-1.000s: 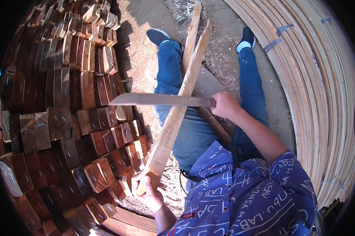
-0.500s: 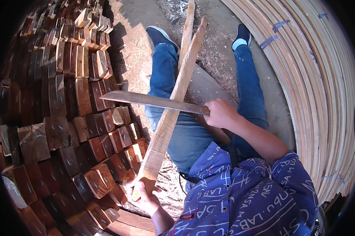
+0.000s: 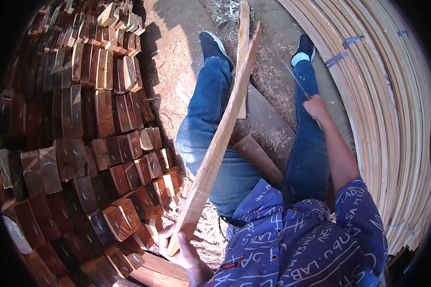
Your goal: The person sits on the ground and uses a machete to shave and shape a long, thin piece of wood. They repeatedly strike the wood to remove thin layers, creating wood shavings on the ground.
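My left hand (image 3: 186, 252) is closed round the near end of a long, rough-hewn wooden stick (image 3: 214, 152). The stick slants away across my left thigh, its tapered far end raised beyond my knee. Over by my right shin, my right hand (image 3: 315, 108) grips the handle of a machete (image 3: 299, 85). Its blade points up and forward, seen nearly edge-on as a thin line, apart from the stick.
Stacked cut wooden blocks (image 3: 84, 189) rise on the left. Long planks bound with ties (image 3: 337, 60) curve along the right. Between my legs lie a brown wood block (image 3: 258, 157) and a flat board (image 3: 270, 125). Another wooden strip (image 3: 243, 36) lies ahead among shavings.
My right hand has swung the machete off the stick, away to the right and forward, turning the blade edge-on. My left hand keeps its hold on the stick; the view has shifted slightly.
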Action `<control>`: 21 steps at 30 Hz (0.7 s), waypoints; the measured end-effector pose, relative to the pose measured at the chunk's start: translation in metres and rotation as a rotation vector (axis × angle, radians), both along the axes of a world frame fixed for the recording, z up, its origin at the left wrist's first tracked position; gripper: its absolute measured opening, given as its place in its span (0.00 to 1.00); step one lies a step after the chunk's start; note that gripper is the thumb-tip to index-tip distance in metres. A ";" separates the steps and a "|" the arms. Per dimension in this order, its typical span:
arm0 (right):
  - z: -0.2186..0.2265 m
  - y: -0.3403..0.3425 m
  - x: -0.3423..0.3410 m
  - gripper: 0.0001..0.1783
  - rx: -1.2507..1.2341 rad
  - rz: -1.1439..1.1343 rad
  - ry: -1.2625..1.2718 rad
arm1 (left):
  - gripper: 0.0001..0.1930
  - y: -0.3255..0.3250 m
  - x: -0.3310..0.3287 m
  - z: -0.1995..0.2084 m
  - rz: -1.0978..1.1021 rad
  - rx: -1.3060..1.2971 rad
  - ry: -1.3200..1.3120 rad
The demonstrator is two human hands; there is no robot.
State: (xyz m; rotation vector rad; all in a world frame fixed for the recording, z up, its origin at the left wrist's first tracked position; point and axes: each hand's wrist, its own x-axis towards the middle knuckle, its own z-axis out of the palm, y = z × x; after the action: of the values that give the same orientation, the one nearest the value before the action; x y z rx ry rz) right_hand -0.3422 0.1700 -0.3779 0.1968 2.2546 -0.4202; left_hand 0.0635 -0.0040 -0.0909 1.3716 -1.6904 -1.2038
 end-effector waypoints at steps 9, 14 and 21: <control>0.052 0.026 0.102 0.17 -0.303 0.227 0.076 | 0.17 -0.009 -0.001 0.004 0.076 -0.009 -0.038; 0.074 -0.001 0.170 0.17 -0.696 0.256 0.091 | 0.15 0.004 0.004 -0.005 0.015 -0.098 -0.076; 0.155 -0.038 0.196 0.12 -0.870 0.589 0.090 | 0.12 0.016 0.019 -0.015 -0.387 -0.293 -0.151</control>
State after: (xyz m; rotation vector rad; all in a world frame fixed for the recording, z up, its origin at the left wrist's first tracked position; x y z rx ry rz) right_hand -0.1466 0.1317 -0.2225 -0.9140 1.8859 -1.0261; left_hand 0.0828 0.0121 -0.1064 1.0069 -2.2133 -1.0149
